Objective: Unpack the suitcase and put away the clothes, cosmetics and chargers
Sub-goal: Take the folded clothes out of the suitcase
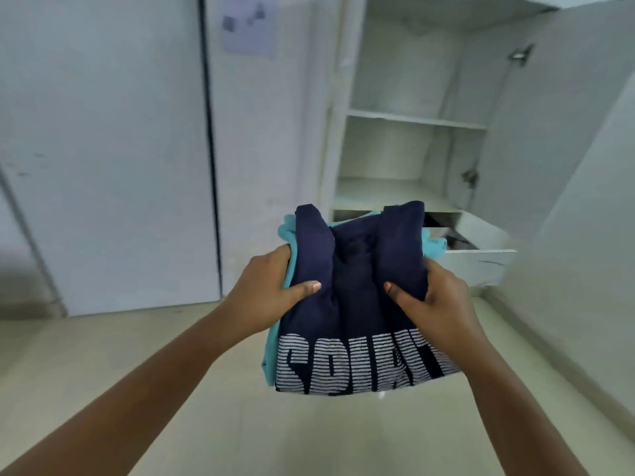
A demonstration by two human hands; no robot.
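Observation:
A folded navy shirt (357,304) with white striped lettering lies on top of a folded teal garment (287,231), and I hold the two as one stack in front of me. My left hand (271,290) grips the stack's left side, thumb on top. On the right side my right hand (436,304) grips it the same way. The stack hangs in the air in front of an open white wardrobe (409,152). No suitcase is in view.
The wardrobe has bare shelves (415,119) and a pulled-out drawer (481,255) just behind the stack. Its open door (563,139) stands at the right. Closed white doors (103,149) fill the left, one with a paper sheet (249,24) stuck on it. Pale floor lies below.

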